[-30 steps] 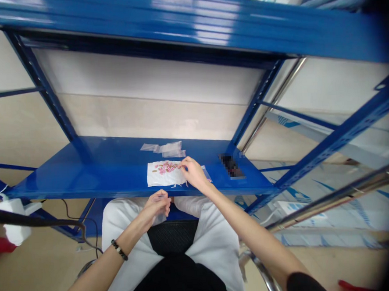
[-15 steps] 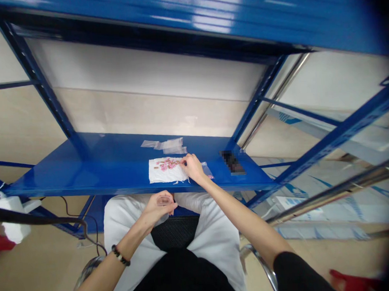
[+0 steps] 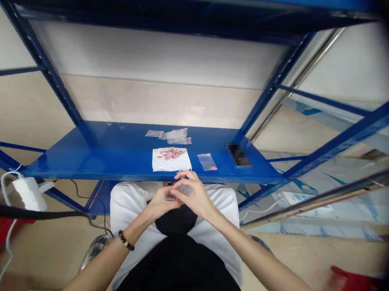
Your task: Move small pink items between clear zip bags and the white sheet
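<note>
My left hand (image 3: pixel 166 200) is closed around a small clear plastic bag (image 3: pixel 185 189), held over my lap just below the shelf's front edge. My right hand (image 3: pixel 195 191) meets it there, thumb and forefinger brought together at the bag while the other fingers arch above. Whatever may be between those fingertips is too small to make out. Beyond the hands, a white cloth or tissue (image 3: pixel 161 164) lies on the shelf with several small pink and brownish pieces (image 3: pixel 173 154) spread on it. To its right rests a clear zip bag (image 3: pixel 206 160) with a few similar pieces in its corner.
Several flat clear bags (image 3: pixel 177 135) lie farther back on the blue shelf (image 3: pixel 115 146). A blurred-out dark object (image 3: pixel 238 155) sits at the right. Blue uprights frame both ends, and another shelf spans overhead. A white power adapter (image 3: pixel 29 194) with cables hangs at the left.
My right hand has left the pieces on the white cloth and come down and back to the bag in my left hand. The view has shifted slightly, and the zip bag is now uncovered.
</note>
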Tool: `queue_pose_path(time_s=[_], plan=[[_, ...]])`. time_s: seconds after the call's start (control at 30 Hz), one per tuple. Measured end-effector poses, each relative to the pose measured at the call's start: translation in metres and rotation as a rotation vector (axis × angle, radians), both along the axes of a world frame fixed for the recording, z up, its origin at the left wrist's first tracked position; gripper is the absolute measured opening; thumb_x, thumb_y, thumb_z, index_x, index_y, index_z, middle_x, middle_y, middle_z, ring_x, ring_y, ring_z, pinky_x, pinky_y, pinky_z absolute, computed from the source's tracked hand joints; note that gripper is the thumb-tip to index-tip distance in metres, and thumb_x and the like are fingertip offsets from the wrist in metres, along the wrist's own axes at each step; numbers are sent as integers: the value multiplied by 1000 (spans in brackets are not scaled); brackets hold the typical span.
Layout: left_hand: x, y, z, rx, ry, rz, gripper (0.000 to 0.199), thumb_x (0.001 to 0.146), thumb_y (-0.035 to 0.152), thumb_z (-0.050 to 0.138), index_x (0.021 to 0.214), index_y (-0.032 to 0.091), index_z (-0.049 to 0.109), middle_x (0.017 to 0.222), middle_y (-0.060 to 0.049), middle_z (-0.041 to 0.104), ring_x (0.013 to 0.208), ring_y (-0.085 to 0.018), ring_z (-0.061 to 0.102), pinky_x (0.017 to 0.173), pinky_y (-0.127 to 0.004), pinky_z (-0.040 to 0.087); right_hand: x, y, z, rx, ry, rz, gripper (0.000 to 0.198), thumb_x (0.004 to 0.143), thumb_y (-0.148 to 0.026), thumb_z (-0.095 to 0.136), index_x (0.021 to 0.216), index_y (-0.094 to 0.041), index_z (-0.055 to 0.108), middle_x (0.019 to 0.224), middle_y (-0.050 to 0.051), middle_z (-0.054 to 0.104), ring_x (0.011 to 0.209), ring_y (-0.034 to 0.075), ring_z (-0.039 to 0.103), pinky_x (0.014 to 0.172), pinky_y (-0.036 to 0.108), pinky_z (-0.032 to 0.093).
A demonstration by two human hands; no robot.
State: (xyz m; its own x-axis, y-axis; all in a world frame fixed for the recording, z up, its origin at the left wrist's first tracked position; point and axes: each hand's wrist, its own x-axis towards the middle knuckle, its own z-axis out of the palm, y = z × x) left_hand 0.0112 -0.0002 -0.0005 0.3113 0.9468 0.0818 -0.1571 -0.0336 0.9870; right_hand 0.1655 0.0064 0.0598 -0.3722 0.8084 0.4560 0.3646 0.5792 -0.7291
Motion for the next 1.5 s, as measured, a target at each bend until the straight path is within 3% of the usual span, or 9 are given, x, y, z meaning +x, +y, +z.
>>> queue_pose_path(time_s=[0.13, 0.23, 0.43, 0.53, 0.67, 0.9, 1.1, 1.3, 1.5], plan=[[0, -3, 5, 0, -52, -3, 23, 63, 22, 78, 70, 13, 58, 64, 2, 55, 59, -9, 48, 57, -22, 37, -3, 0, 0, -19, -34, 64, 3, 81, -22, 72, 81, -26, 73, 112, 4, 63, 110, 22, 55, 98, 40, 41], [-4, -4, 14, -15, -15, -2, 25, 67, 27, 79, 71, 13, 59, 66, 0, 58, 61, -11, 52, 61, -24, 40, -2, 14, 9, 19, 22, 24, 5, 84, -25, 69, 83, -25, 74, 109, 5, 64, 107, 22, 57, 96, 39, 42], [-9, -6, 19, -25, -26, -16, 25, 74, 33, 78, 77, 16, 61, 68, -1, 62, 63, -11, 55, 63, -23, 41, -2, 90, 18, 133, 120, -143, 13, 86, -28, 66, 76, -21, 72, 93, 5, 67, 94, 21, 61, 88, 36, 45], [-8, -6, 16, -41, -42, -27, 25, 74, 34, 78, 78, 16, 61, 66, -1, 62, 62, -11, 57, 64, -23, 43, -11, 131, 5, 119, -50, -162, 7, 80, -20, 71, 74, -20, 74, 83, 4, 67, 82, 19, 60, 80, 33, 46], [-8, -6, 14, -68, -90, -19, 25, 78, 35, 76, 80, 15, 61, 65, -2, 63, 60, -12, 57, 61, -24, 44, -31, 151, -15, 171, -322, -158, 5, 79, -20, 73, 75, -22, 75, 93, 5, 65, 90, 20, 56, 84, 34, 43], [-8, 0, 14, -128, -317, 28, 25, 83, 37, 69, 80, 15, 58, 60, -1, 60, 56, -12, 54, 53, -23, 43, -46, 142, -21, 251, -502, -197, 6, 82, -20, 70, 76, -20, 73, 98, 7, 62, 97, 23, 49, 87, 36, 40], [-11, 0, 16, -202, -398, 42, 24, 82, 36, 69, 81, 15, 57, 60, -1, 58, 55, -13, 55, 49, -22, 43, -42, 140, -9, 226, -403, -183, 7, 81, -19, 70, 75, -19, 73, 95, 8, 65, 95, 24, 52, 86, 38, 41], [-14, -2, 20, -248, -400, 38, 27, 77, 35, 75, 78, 15, 56, 61, 0, 59, 56, -13, 57, 50, -22, 44, -40, 86, 23, 96, -85, 121, 5, 80, -23, 73, 76, -20, 72, 96, 4, 67, 96, 20, 59, 90, 36, 43], [-14, -4, 18, -229, -415, -4, 25, 74, 29, 78, 71, 11, 60, 61, -3, 61, 58, -13, 58, 58, -25, 46, -34, 47, 29, 51, -200, 283, 6, 80, -20, 73, 74, -21, 72, 96, 3, 65, 96, 19, 59, 90, 35, 43]])
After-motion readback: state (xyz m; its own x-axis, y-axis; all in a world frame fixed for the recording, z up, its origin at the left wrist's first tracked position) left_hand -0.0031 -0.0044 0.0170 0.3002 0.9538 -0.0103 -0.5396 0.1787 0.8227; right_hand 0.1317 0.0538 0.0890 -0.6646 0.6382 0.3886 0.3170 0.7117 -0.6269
